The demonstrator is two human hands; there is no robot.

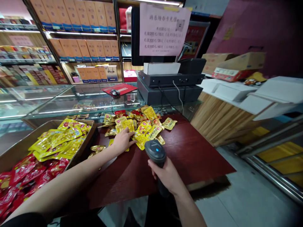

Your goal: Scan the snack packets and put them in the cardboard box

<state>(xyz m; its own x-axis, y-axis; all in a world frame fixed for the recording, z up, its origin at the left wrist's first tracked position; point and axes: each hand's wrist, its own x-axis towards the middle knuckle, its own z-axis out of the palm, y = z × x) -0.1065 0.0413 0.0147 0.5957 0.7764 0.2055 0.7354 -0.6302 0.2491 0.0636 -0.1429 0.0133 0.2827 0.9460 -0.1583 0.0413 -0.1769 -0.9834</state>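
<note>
The scanner (155,148) is gripped in the right hand (167,176), its handle wrapped by the fingers. The left hand (122,141) is laid, fingers spread, against the packets (141,138) heaped on the table (189,154). Because they overlap, the wrong packet could be read; loose ones could be scattered by a careless push.

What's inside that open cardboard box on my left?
The cardboard box holds shiny yellow packets toward the far end and red packets nearer you. The packets cover its bottom, so anything underneath cannot be seen, and your left forearm hides part of the near side.
</note>
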